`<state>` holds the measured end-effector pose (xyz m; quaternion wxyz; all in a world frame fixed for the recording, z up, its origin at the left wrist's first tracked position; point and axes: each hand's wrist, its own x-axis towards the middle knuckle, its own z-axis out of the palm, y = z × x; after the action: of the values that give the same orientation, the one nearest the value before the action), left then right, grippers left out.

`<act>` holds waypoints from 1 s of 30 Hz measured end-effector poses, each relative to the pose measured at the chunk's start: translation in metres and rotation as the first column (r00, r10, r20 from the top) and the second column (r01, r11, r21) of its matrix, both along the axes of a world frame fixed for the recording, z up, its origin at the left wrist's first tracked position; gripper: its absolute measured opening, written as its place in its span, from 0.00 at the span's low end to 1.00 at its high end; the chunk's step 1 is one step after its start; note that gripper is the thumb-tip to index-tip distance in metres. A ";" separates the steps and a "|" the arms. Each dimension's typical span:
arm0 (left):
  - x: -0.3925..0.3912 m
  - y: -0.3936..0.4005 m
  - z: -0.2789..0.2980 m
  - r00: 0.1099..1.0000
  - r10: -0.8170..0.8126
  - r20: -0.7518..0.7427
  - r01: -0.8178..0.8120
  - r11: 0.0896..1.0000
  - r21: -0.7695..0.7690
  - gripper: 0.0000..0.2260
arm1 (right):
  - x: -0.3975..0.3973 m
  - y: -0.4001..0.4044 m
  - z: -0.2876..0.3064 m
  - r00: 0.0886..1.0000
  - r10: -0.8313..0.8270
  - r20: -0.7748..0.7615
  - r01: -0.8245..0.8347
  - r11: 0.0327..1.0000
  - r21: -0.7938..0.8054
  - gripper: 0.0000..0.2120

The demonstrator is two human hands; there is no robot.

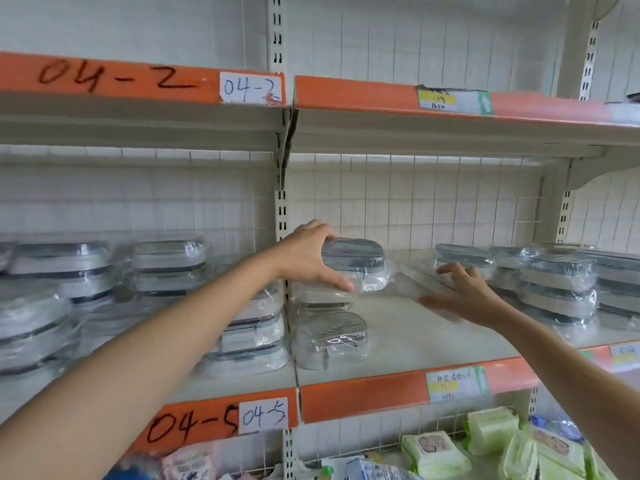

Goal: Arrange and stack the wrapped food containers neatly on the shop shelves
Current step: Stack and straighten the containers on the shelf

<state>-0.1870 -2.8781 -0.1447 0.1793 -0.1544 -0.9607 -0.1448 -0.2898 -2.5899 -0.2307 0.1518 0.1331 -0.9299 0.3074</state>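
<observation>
Currently my left hand (309, 255) grips a plastic-wrapped food container (356, 262), fingers curled over its top-left edge and thumb along its lower front, on top of a short stack (325, 299) at the left end of the right-hand middle shelf (433, 337). Another wrapped container (330, 339) stands tilted on its edge just in front of that stack. My right hand (465, 292) is flat, fingers spread and straight, pressing on a loose clear plastic wrap (420, 278) lying on the bare shelf; it's blurred, so I can't tell if anything is inside the wrap. To its right, more wrapped containers (554, 282) sit stacked at the back. Left bay holds several wrapped stacks (169, 265), some leaning. Shelf lips are orange; the lower left one has a paper label (264, 415) reading 04-5, the upper a label (251, 88) reading 04-2. Below, green wet-wipe packs (434, 455) lie in a wire basket.
</observation>
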 end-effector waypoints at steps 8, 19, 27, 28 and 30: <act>0.053 -0.104 0.009 0.962 0.272 0.025 -0.273 0.961 0.045 0.45 | 0.021 -0.077 0.034 0.963 0.255 -0.083 -0.258 0.965 -0.034 0.41; 0.055 -0.138 -0.017 0.955 0.282 0.086 -0.289 0.953 0.085 0.39 | 0.032 -0.140 0.048 0.921 0.363 -0.139 -0.374 0.925 -0.063 0.37; 0.055 -0.137 -0.024 0.976 0.216 0.014 -0.215 0.956 0.202 0.43 | 0.048 -0.162 0.069 0.893 0.421 -0.160 -0.445 0.878 -0.178 0.40; 0.058 -0.138 -0.025 0.977 0.214 -0.020 -0.205 0.955 0.216 0.43 | 0.051 -0.167 0.073 0.887 0.431 -0.168 -0.457 0.872 -0.177 0.40; 0.069 -0.146 -0.023 0.969 0.233 -0.083 -0.211 0.954 0.213 0.43 | 0.059 -0.180 0.082 0.868 0.462 -0.182 -0.488 0.862 -0.139 0.40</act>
<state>-0.1181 -3.0242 -0.1673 0.2605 -0.0338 -0.9412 -0.2125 -0.2306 -2.7700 -0.1487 0.1488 0.3657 -0.8232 0.4080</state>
